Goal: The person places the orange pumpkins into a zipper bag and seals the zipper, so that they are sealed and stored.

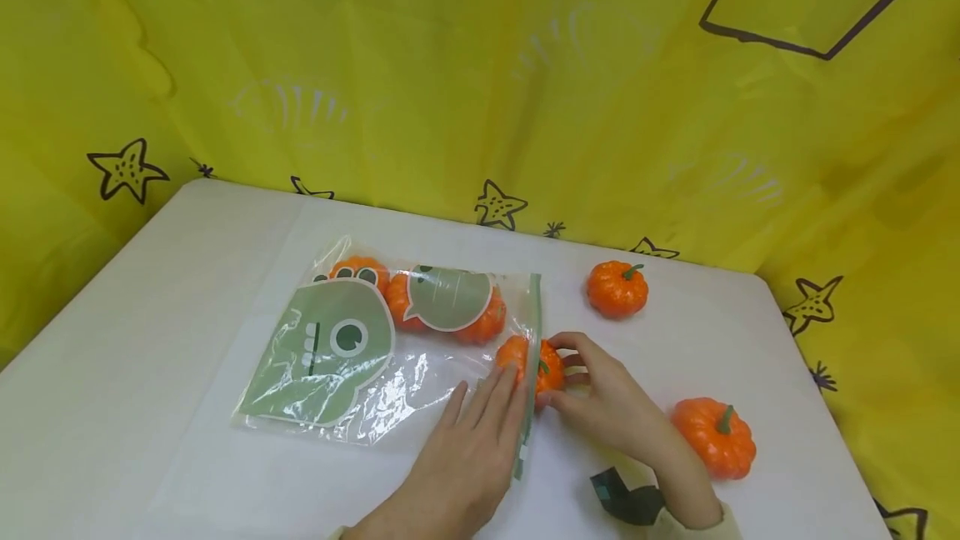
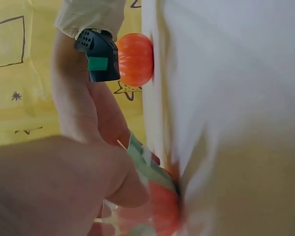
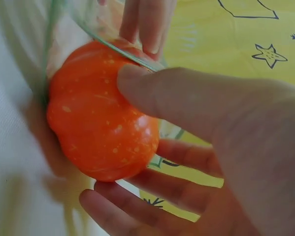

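A clear zip bag (image 1: 420, 382) with a green cartoon print lies on the white table, its green-edged mouth facing right. Inside it sit several orange mini pumpkins (image 1: 483, 323), partly hidden by the print. Another pumpkin (image 1: 553, 367) is halfway through the mouth, its stem near the bag's edge. My right hand (image 1: 611, 398) grips that pumpkin from the right, thumb on one side and fingers curled round the other, as the right wrist view of the pumpkin (image 3: 100, 115) shows. With straight fingers, my left hand (image 1: 472, 448) rests on the bag's film near the mouth, fingertips at the pumpkin.
Two loose pumpkins stand on the table (image 1: 225, 307): one pumpkin (image 1: 617, 290) beyond the right hand, the other pumpkin (image 1: 714, 437) beside the right forearm. A dark wrist device (image 1: 626, 498) is on the right wrist. Yellow patterned cloth (image 1: 450, 90) hangs behind the table.
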